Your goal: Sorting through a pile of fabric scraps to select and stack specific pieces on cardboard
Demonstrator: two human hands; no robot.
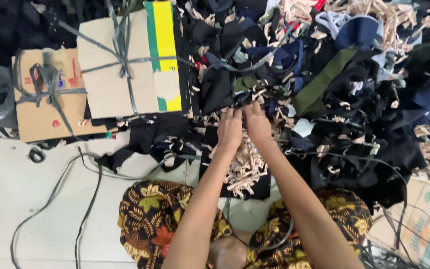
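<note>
We are looking down at a pale floor (pixel 26 189) that is mostly buried under a huge heap of fabric scraps (pixel 354 99), dark blue, black, olive and beige, running off the top and right edges so we cannot see where it ends. The person sits at the bottom of the view in a leaf-patterned garment (pixel 145 219), with the knees partly cut off by the frame.

Both arms reach forward into the heap. The left hand (pixel 230 130) and the right hand (pixel 258 123) lie side by side, almost touching, fingers pushed down among the scraps. Their fingertips are buried, so we cannot tell whether either hand is gripping anything or merely pressing on the cloth. Just below the hands sits a clump of beige strips (pixel 245 169), lying on a piece of black cloth (pixel 210 169) at the near edge of the heap.

To the left, two flat cardboard bundles (pixel 120 65) tied with grey strapping rest against the heap, one with a yellow and green stripe. Loose dark straps (pixel 83 209) trail across the floor. Another cardboard box (pixel 424 224) shows at the bottom right, half hidden by cloth and cut by the edge.
</note>
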